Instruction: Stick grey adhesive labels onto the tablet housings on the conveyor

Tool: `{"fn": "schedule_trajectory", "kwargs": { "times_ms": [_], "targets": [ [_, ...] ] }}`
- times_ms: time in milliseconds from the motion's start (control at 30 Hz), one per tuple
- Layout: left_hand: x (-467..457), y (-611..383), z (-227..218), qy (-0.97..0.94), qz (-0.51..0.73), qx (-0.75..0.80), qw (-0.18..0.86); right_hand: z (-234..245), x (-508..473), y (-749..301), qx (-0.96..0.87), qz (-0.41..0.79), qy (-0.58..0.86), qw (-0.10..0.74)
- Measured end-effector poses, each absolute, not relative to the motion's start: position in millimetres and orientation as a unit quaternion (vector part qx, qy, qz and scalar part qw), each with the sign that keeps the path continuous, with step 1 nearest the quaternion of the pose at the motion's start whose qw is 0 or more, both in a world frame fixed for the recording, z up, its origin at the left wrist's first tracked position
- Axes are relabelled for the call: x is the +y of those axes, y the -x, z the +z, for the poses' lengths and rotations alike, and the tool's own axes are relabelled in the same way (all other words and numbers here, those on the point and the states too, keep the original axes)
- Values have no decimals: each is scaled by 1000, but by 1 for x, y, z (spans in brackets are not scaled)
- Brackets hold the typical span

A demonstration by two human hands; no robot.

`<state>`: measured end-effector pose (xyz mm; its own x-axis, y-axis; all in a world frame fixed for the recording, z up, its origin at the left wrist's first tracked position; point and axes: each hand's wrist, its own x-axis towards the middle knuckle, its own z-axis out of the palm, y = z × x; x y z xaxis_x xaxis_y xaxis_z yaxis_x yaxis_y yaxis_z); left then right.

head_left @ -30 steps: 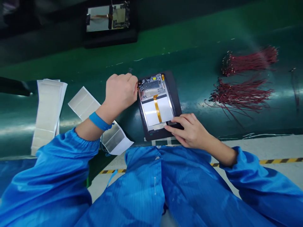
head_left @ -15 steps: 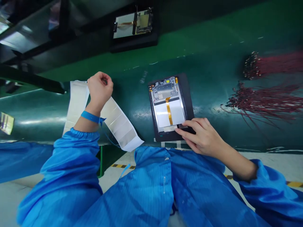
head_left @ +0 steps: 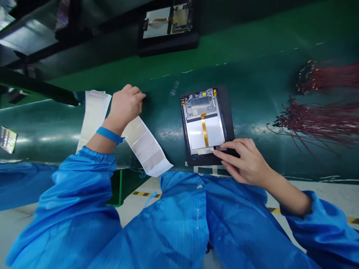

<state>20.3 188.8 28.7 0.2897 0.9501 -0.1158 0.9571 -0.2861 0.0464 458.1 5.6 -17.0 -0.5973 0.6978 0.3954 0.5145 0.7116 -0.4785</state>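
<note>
My left hand [head_left: 126, 104] is raised over the strips of silvery labels, thumb and fingertips pinched together. Whatever is between those fingertips is too small or hidden to make out. Under and beside that wrist runs a label strip [head_left: 147, 147] on white backing. An opened tablet [head_left: 209, 130] lies on a black pad [head_left: 228, 108], showing its circuit board, pale battery and an orange ribbon cable. At its lower right corner my right hand [head_left: 246, 162] rests with fingers stretched and apart, the tips touching the tablet beside a pale strip [head_left: 205, 151].
More label strips [head_left: 92, 117] lie at left. Bundles of dark red wires [head_left: 316, 117] are spread at right. Another opened device [head_left: 168, 22] sits on a black block at the back. A dark bar [head_left: 39, 89] juts in from the left over the green bench [head_left: 260, 89].
My left hand has shifted slightly right and turned, its pinched fingertips now pointing right. My right hand keeps its place on the tablet's corner. The whole view has shifted a little.
</note>
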Motion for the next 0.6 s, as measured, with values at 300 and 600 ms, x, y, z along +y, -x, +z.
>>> {"fn": "schedule_trajectory", "kwargs": {
  "times_ms": [300, 600],
  "targets": [
    [77, -85, 22, -619, 131, 642, 434, -1, 17, -456, -765, 139, 594, 209],
    [52, -136, 31, -394, 246, 575, 674, 1, 26, -427, -531, 517, 568, 358]
  ]
}}
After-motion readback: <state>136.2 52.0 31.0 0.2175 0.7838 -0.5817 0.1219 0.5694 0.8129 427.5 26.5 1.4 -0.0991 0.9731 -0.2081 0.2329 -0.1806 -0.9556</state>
